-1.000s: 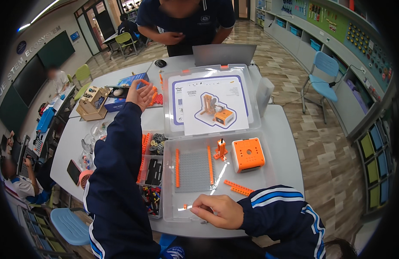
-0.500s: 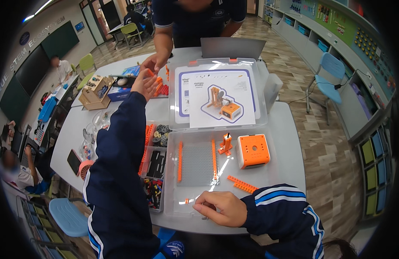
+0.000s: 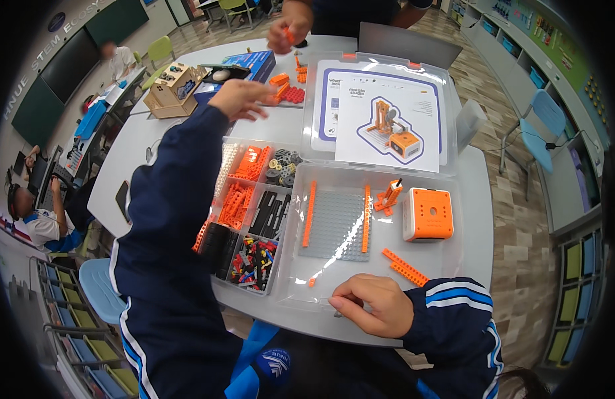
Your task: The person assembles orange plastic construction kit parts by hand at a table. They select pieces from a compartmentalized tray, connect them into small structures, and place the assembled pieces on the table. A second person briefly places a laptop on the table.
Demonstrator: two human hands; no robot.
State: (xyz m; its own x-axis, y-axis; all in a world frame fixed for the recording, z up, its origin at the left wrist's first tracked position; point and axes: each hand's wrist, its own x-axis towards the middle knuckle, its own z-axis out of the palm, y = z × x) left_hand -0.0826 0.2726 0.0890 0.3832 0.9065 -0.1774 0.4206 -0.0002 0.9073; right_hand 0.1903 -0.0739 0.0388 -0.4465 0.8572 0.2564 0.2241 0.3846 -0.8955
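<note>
My left hand (image 3: 244, 101) reaches out over the far left of the table with its fingers spread, holding nothing. Below it sits a sorting box (image 3: 244, 229) of orange, black, grey and coloured building parts. My right hand (image 3: 377, 306) rests curled at the front of a clear plastic tray (image 3: 291, 282); what its fingers hold, if anything, is hidden. In the tray lie a grey baseplate (image 3: 337, 229) with two upright orange strips, a small orange assembly (image 3: 389, 197), an orange-and-white box (image 3: 430, 216), loose orange beams (image 3: 406, 268) and a tiny orange piece (image 3: 312, 282).
Across the table another person's hand (image 3: 284, 32) holds an orange piece. A picture sheet (image 3: 390, 126) lies in the raised clear lid. Beyond are a laptop (image 3: 410, 45), a wooden box model (image 3: 174, 93), a blue box (image 3: 257, 63), and red and orange parts (image 3: 291, 93).
My left hand has drawn away from the other person's hand, which now holds the orange piece farther off. The view has shifted left, and the right hand stays curled at the tray's front.
</note>
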